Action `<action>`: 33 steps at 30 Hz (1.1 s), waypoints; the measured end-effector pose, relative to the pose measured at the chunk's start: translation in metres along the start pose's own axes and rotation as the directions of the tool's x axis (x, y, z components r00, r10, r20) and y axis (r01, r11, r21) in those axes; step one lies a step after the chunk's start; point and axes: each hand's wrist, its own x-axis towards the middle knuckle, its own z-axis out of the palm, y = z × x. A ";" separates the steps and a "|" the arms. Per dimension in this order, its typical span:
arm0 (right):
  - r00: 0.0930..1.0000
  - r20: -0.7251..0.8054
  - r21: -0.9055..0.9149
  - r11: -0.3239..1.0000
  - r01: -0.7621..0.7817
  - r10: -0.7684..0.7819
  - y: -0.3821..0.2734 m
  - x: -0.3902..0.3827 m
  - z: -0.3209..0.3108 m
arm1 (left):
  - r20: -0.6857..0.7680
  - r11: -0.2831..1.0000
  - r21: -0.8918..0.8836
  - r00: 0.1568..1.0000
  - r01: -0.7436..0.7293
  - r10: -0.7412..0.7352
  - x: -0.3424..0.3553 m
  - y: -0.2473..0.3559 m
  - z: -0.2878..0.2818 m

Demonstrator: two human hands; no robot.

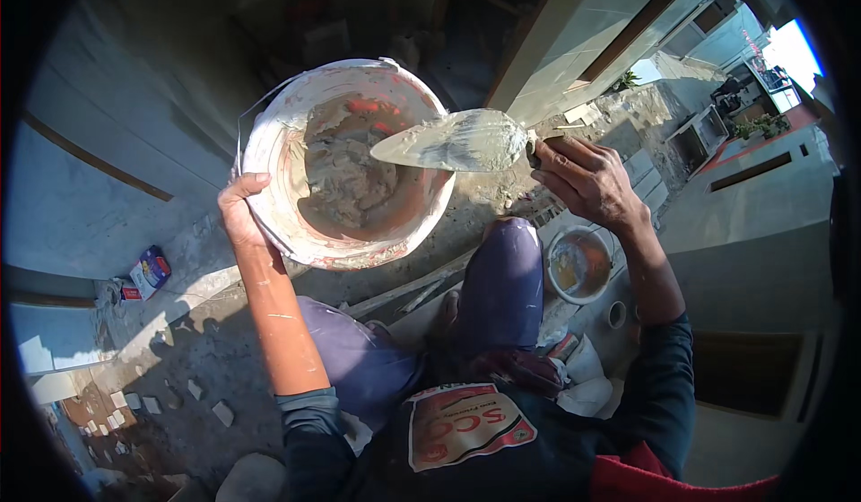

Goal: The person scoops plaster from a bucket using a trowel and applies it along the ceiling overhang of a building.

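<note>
A white plaster-smeared bucket [272, 199] is tilted so that its mouth faces me. Wet grey-beige plaster [345, 179] lies inside it. My left hand [242, 204] grips the bucket's left rim, thumb over the edge and the other fingers hidden behind it. My right hand [587, 179] is closed round the handle of a pointed trowel [453, 143]. The blade reaches left over the bucket's right rim, its tip above the opening, with plaster smeared on it. Most of the trowel's handle is hidden in my fist.
Below right stands a second bucket [578, 264] with residue inside, near white sacks [585, 372]. Wooden planks [404, 291] lie by my knees. A blue and white bag [151, 271] rests by the left wall, and broken tile pieces [148, 403] litter the ground. Walls rise on both sides.
</note>
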 end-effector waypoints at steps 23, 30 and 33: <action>0.915 0.401 -0.041 0.999 -0.021 0.035 -0.075 0.117 0.114 | 0.345 0.443 0.718 0.827 -0.538 0.445 -0.001 -0.039 0.019; 0.649 0.728 0.478 0.842 -0.250 -0.221 -0.057 0.091 0.179 | 0.491 0.353 0.705 0.782 -0.615 0.383 -0.009 -0.027 0.015; 0.165 0.888 0.070 -0.227 -0.971 -0.430 -0.051 0.078 0.171 | 0.482 0.490 0.598 0.773 -0.634 0.412 -0.015 -0.020 0.020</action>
